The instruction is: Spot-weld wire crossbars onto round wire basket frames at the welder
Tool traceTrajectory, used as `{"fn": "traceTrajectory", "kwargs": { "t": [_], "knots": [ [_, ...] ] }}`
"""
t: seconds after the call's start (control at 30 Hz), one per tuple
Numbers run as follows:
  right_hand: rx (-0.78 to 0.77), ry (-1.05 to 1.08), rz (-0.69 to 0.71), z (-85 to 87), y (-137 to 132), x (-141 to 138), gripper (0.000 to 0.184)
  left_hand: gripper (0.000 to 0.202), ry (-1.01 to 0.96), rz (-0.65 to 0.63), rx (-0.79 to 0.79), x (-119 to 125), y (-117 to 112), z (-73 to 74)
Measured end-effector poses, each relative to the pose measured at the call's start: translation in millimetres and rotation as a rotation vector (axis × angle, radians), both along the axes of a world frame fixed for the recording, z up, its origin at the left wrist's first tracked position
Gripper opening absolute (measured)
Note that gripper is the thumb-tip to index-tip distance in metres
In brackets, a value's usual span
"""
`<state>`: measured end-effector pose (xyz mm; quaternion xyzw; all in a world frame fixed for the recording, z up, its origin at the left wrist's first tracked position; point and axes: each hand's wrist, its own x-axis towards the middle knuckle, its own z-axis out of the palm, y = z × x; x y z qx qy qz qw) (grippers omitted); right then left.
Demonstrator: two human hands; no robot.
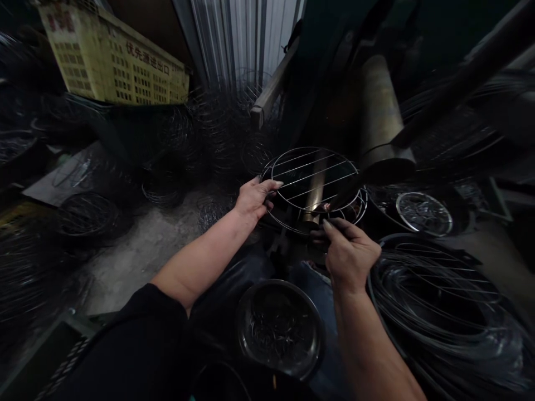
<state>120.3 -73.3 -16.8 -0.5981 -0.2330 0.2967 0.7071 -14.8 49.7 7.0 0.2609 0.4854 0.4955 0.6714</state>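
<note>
A round wire rack [314, 186] with parallel cross wires sits over a dark machine post in front of me. My left hand [254, 199] grips its left rim, fingers closed around the wire. My right hand [349, 252] is closed in a pinch at the rack's near edge, holding a thin dark piece I cannot make out. Below my hands a dark round metal bowl [279, 327] holds several small wire bits.
Coiled black wire rings [443, 312] pile up at the right. Another finished wire rack [423, 213] lies to the right. Heaps of wire frames [217, 133] fill the back, a yellow crate [112, 61] stands at upper left, and a large brass-coloured cylinder [382, 120] rises behind the rack.
</note>
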Motion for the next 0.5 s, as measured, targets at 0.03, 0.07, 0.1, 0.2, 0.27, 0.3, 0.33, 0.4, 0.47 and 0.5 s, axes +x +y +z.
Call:
{"fn": "traceTrajectory", "kwargs": {
  "t": [0.03, 0.07, 0.1, 0.2, 0.27, 0.3, 0.33, 0.4, 0.47, 0.5],
  "knots": [
    [-0.002, 0.003, 0.0, 0.2, 0.4, 0.2, 0.026, 0.03, 0.001, 0.001, -0.005, 0.0, 0.5, 0.2],
    [-0.001, 0.003, 0.0, 0.1, 0.9, 0.4, 0.026, 0.029, 0.003, 0.0, -0.007, 0.0, 0.9, 0.7],
    [-0.002, -0.001, 0.002, -0.3, 1.3, 0.6, 0.025, 0.029, 0.006, -0.001, -0.006, 0.0, 1.1, 1.5],
    [-0.002, -0.03, 0.001, -2.8, 3.1, 0.6, 0.024, 0.028, 0.015, -0.008, -0.001, 0.0, 1.4, 3.3],
    [0.006, -0.04, -0.004, -3.8, 4.1, 0.1, 0.024, 0.028, 0.015, -0.015, -0.004, 0.2, 1.8, 2.9],
    [0.006, -0.035, -0.001, -3.6, 4.1, -0.2, 0.024, 0.027, 0.015, -0.019, -0.009, 0.3, 2.0, 2.2],
    [0.002, -0.027, 0.001, -3.0, 3.7, -0.3, 0.024, 0.026, 0.017, -0.023, -0.016, 0.5, 2.0, 1.3],
    [-0.012, -0.014, 0.004, -0.7, 1.4, 0.4, 0.024, 0.023, 0.027, -0.038, -0.021, 0.7, 1.5, -0.6],
    [-0.024, -0.012, 0.01, 1.6, -2.2, 3.0, 0.024, 0.02, 0.037, -0.067, -0.009, 1.1, 0.6, -2.9],
    [-0.029, -0.014, 0.013, 2.3, -3.9, 4.9, 0.025, 0.018, 0.041, -0.086, 0.003, 1.5, 0.4, -4.3]
  ]
}}
